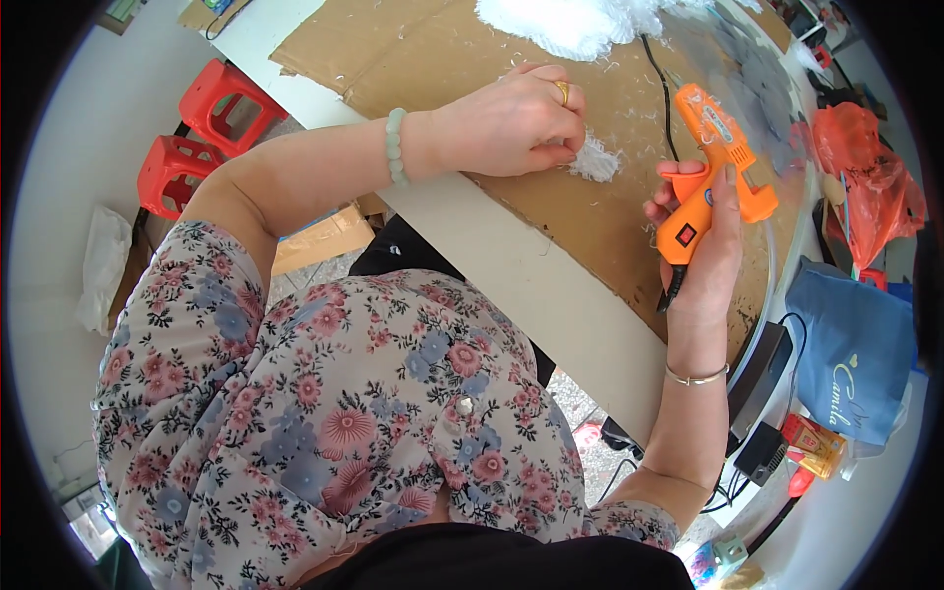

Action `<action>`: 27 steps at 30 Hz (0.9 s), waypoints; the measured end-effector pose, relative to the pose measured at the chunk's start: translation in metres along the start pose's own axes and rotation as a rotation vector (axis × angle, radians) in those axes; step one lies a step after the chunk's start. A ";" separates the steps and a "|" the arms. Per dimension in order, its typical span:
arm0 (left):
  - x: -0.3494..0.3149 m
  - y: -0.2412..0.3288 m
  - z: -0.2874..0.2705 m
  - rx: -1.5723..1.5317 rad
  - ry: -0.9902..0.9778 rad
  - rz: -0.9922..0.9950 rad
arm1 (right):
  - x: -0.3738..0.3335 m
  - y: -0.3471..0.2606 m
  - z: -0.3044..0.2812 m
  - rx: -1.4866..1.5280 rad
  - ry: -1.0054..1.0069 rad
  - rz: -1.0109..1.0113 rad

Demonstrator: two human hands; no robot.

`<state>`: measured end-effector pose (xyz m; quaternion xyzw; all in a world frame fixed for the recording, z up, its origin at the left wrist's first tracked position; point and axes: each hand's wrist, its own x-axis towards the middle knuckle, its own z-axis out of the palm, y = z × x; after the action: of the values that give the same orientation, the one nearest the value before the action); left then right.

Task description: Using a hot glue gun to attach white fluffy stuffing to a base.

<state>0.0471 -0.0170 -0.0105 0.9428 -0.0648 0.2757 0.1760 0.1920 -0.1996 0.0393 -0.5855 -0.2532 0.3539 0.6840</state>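
Head view shows both hands busy above a sheet of brown cardboard (610, 218) laid on the white worktop (531, 285). Bent over with the knuckles up, the left hand (516, 123) has its thumb and fingers drawn together on a white fluffy piece (596, 160), which pokes out on the side toward the right hand (716, 261). How much of that piece is tucked under the fingers is hidden. The right hand grasps an orange glue gun (693, 208) by the handle, thumb along the near side, fingers wrapped around the trigger side; whether the trigger is pressed cannot be told. The gun is held clear of the fluffy piece, to its right, with its nose toward the far edge rather than at the fluff.

The step in hand looks like handling the fluffy piece with the left while the gun is kept ready in the right. Bringing glue to the piece would, by the look of it, call for turning the nose inward, keeping the hot tip off the left fingertips, and leaving a patch of the fluff exposed. Loose strands could cling to the tip. A larger white fluffy heap (560, 25) lies at the far side, and a dark cord (666, 98) runs from near it toward the right hand, which could snag during a turn.
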 end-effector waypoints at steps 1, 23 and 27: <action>-0.001 -0.002 0.001 0.012 -0.007 -0.025 | 0.000 0.001 0.001 0.006 -0.008 0.005; 0.000 0.011 0.010 0.070 0.112 -0.085 | 0.004 -0.004 0.009 -0.024 0.009 0.024; -0.004 0.008 0.010 0.116 0.047 -0.151 | 0.008 -0.002 0.009 -0.032 0.013 0.029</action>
<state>0.0469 -0.0283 -0.0180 0.9468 0.0265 0.2871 0.1430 0.1911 -0.1878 0.0427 -0.6024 -0.2459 0.3558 0.6708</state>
